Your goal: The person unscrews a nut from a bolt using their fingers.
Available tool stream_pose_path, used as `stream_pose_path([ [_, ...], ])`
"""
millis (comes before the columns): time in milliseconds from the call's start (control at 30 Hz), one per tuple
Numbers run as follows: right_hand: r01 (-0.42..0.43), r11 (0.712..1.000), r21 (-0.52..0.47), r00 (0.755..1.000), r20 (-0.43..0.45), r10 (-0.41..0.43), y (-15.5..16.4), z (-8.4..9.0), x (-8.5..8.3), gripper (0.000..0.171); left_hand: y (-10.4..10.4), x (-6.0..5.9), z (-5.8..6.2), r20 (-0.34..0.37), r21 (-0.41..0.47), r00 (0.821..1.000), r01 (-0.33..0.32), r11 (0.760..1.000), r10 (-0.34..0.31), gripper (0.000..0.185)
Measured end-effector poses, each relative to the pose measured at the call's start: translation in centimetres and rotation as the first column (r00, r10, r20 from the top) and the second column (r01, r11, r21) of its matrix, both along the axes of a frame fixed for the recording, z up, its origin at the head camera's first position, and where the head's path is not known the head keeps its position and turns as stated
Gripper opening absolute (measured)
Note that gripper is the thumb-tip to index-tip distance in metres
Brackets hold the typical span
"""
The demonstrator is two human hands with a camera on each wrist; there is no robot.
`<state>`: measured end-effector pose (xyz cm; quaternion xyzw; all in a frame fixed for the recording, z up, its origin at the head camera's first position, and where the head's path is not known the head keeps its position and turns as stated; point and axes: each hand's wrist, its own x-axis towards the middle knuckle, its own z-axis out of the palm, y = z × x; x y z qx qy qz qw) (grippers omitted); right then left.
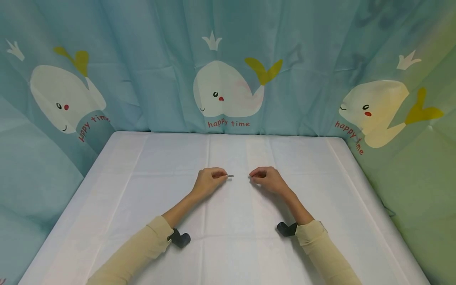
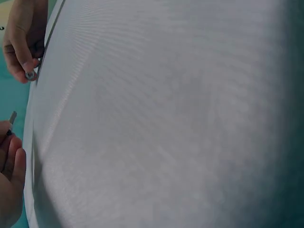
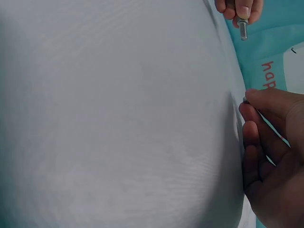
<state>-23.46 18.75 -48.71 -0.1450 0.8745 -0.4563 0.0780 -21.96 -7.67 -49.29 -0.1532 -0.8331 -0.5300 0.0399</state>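
My left hand (image 1: 208, 182) pinches a small silver bolt (image 1: 230, 176) by one end, between thumb and fingers. Its threaded shank (image 3: 243, 31), seen in the right wrist view, points away from the fingertips toward my other hand. Across a short gap, my right hand (image 1: 268, 180) pinches a small metal nut (image 2: 30, 75) at the tips of thumb and forefinger. The nut's round hole shows in the left wrist view, while the fingertips cover most of it in the right wrist view. Bolt and nut are apart, both held above the white tabletop.
A white cloth (image 1: 228, 253) covers the table under both arms. Blue curtain (image 1: 160, 95) with whale prints hangs along the back and left edges, with a greener part (image 1: 413, 178) on the right. Black wrist cameras (image 1: 181, 239) sit at both beige cuffs.
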Motion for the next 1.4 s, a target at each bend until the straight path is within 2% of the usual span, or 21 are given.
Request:
stream_pose_path([
  [133,-0.001,0.999,0.041,1.000,-0.030,0.002,-0.3,-0.1,0.1,0.011,-0.2,0.1,-0.3,-0.011,-0.032,1.000,0.004,0.999,-0.004,0.005],
  [533,-0.009,0.997,0.076,0.996,-0.091,0.016,-0.8,-0.5,0.0,0.009,-0.6,0.0,-0.7,-0.022,-0.082,1.000,-0.003,0.997,0.001,0.004],
  [700,-0.006,0.994,0.105,0.995,-0.095,0.016,-1.1,-0.4,0.0,0.009,-0.6,-0.1,-0.8,-0.008,-0.117,1.000,0.006,0.993,-0.007,0.004],
  [967,-0.006,0.990,0.141,0.994,-0.104,0.020,-1.6,-0.1,-0.1,0.008,-0.4,0.0,-0.6,-0.060,-0.148,0.998,0.009,0.989,-0.019,0.005],
  [1400,-0.039,0.985,0.166,0.993,-0.104,0.057,-1.6,0.3,0.0,0.009,-0.4,0.0,-0.6,-0.073,-0.178,0.997,0.021,0.984,-0.034,0.005],
])
